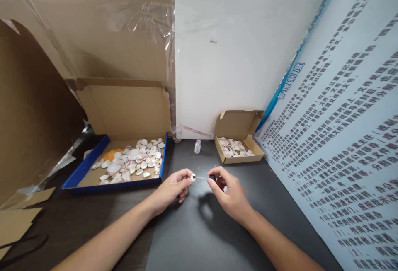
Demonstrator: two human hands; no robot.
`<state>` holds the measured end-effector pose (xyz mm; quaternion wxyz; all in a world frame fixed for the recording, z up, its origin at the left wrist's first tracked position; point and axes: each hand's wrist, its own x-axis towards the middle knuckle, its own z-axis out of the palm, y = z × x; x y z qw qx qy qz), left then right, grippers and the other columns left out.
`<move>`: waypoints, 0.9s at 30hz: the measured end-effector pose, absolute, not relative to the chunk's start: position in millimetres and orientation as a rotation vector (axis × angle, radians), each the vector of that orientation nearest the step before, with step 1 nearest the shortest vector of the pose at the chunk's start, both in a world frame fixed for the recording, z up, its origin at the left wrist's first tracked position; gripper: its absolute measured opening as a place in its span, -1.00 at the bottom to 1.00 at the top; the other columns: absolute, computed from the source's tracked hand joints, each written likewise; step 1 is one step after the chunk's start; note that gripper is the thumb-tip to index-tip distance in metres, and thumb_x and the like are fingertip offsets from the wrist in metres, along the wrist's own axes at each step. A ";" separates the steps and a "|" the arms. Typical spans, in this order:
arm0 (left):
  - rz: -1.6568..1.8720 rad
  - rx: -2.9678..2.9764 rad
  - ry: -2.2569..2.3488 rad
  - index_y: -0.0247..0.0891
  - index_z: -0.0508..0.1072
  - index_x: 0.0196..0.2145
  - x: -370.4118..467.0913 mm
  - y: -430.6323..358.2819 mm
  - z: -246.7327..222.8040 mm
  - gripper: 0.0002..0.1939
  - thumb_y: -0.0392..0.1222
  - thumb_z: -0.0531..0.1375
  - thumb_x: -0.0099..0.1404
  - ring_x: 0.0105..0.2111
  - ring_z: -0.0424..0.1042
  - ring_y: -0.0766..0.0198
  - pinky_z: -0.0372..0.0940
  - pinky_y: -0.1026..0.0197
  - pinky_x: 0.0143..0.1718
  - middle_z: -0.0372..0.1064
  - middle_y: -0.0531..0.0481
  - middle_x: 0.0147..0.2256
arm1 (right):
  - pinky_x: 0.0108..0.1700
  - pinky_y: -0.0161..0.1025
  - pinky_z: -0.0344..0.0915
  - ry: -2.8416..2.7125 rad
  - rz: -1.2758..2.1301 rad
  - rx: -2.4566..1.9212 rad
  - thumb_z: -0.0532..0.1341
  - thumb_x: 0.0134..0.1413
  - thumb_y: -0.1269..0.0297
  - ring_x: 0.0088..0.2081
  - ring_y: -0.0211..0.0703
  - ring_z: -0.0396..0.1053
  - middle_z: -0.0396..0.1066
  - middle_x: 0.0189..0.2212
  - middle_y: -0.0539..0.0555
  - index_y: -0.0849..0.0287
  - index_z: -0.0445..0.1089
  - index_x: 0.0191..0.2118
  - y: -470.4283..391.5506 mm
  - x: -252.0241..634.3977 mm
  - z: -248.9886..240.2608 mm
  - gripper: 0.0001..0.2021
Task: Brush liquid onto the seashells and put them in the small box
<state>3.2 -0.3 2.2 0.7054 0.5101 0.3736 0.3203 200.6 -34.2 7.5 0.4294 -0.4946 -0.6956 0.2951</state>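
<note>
One grip (173,188), the left, pinches a small white piece (192,178); the right grip (229,190) holds a black cap (212,177), its clear stem (202,177) toward it. A bottle (197,147) stands far on the tabletop (183,238) between left and right shell boxes (244,160).

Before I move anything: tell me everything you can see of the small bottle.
The bottle is small, pale and clear-looking, perhaps glass, narrowing at the top, with no dark cap showing on it. Its front looks whitish, possibly a label; print and contents are too small to tell. It stands upright near the far edge of the dark mat, between the blue-walled box and the small cardboard box. Only the mat appears to touch it.
</note>
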 end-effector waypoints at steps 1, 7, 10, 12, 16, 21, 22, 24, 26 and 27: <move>0.710 1.130 0.834 -0.23 0.25 -0.36 3.4 -0.4 2.5 -0.73 0.00 0.22 0.18 -0.69 -0.05 0.47 0.03 0.40 -0.65 -0.03 0.27 -0.68 | -0.45 -0.35 0.17 -1.737 0.701 -1.253 0.15 0.18 0.24 -0.52 -0.30 0.22 0.27 -0.49 -0.04 0.16 0.33 -0.21 -34.0 200.6 7.6 -0.87; 0.719 1.060 0.810 -0.23 0.25 -0.37 3.5 -0.4 2.8 -0.78 -0.07 0.21 0.16 -0.69 -0.02 0.47 0.02 0.40 -0.67 -0.01 0.25 -0.63 | -0.46 -0.35 0.17 -1.731 0.822 -1.194 0.10 0.22 0.20 -0.53 -0.30 0.22 0.25 -0.50 -0.05 0.17 0.32 -0.19 -34.1 200.9 8.6 -0.84; 0.710 1.060 0.808 -0.23 0.25 -0.38 3.1 -0.5 2.6 -0.76 -0.05 0.21 0.17 -0.68 -0.02 0.48 0.02 0.40 -0.66 -0.03 0.25 -0.63 | -0.45 -0.35 0.16 -1.743 0.729 -1.250 0.15 0.17 0.25 -0.53 -0.30 0.22 0.26 -0.50 -0.05 0.16 0.33 -0.21 -33.8 200.9 8.1 -0.88; 0.703 1.058 0.812 -0.23 0.25 -0.38 2.9 -0.3 2.3 -0.75 -0.03 0.21 0.17 -0.68 -0.02 0.47 0.02 0.40 -0.66 -0.04 0.25 -0.64 | -0.44 -0.35 0.17 -1.731 0.675 -1.270 0.17 0.15 0.26 -0.51 -0.29 0.22 0.27 -0.50 -0.05 0.16 0.33 -0.23 -33.6 200.8 7.8 -0.89; 0.712 1.016 0.796 -0.22 0.24 -0.38 2.3 0.5 0.7 -0.77 -0.07 0.22 0.14 -0.69 0.00 0.47 0.01 0.40 -0.67 -0.02 0.24 -0.63 | -0.46 -0.36 0.18 -1.724 0.782 -1.195 0.11 0.21 0.20 -0.53 -0.30 0.23 0.26 -0.50 -0.05 0.16 0.32 -0.19 -34.5 200.4 7.7 -0.84; 0.711 1.006 0.785 -0.23 0.25 -0.39 1.3 0.4 1.1 -0.79 -0.10 0.20 0.14 -0.68 0.03 0.47 0.02 0.40 -0.66 0.01 0.22 -0.62 | -0.45 -0.35 0.19 -1.736 0.683 -1.235 0.17 0.15 0.25 -0.53 -0.29 0.23 0.28 -0.51 -0.05 0.16 0.34 -0.22 -34.9 200.5 8.9 -0.87; 0.712 1.005 0.783 -0.23 0.25 -0.39 1.2 0.2 1.2 -0.79 -0.10 0.21 0.14 -0.68 0.03 0.47 0.02 0.40 -0.66 0.02 0.22 -0.62 | -0.46 -0.35 0.19 -1.729 0.690 -1.229 0.16 0.16 0.25 -0.53 -0.29 0.23 0.26 -0.52 -0.05 0.16 0.34 -0.22 -35.0 200.6 9.4 -0.88; 0.715 1.003 0.777 -0.23 0.25 -0.38 1.2 0.1 1.0 -0.79 -0.10 0.21 0.13 -0.68 0.02 0.47 0.02 0.40 -0.66 0.01 0.22 -0.62 | -0.46 -0.35 0.19 -1.728 0.759 -1.190 0.14 0.18 0.23 -0.53 -0.29 0.23 0.24 -0.54 -0.06 0.17 0.33 -0.21 -35.4 200.5 10.5 -0.86; 0.708 1.014 0.775 -0.22 0.24 -0.38 1.4 0.3 0.3 -0.79 -0.10 0.21 0.14 -0.68 0.00 0.46 0.01 0.40 -0.66 -0.01 0.23 -0.64 | -0.47 -0.36 0.19 -1.741 0.799 -1.167 0.13 0.19 0.23 -0.55 -0.29 0.22 0.22 -0.55 -0.08 0.17 0.33 -0.19 -35.8 200.1 11.1 -0.86; 0.702 1.025 0.775 -0.22 0.24 -0.38 1.5 0.4 0.1 -0.79 -0.09 0.21 0.14 -0.68 -0.02 0.46 0.01 0.40 -0.66 -0.02 0.24 -0.65 | -0.46 -0.35 0.18 -1.748 0.785 -1.174 0.14 0.17 0.25 -0.55 -0.29 0.22 0.23 -0.55 -0.08 0.17 0.33 -0.20 -35.9 199.8 11.1 -0.86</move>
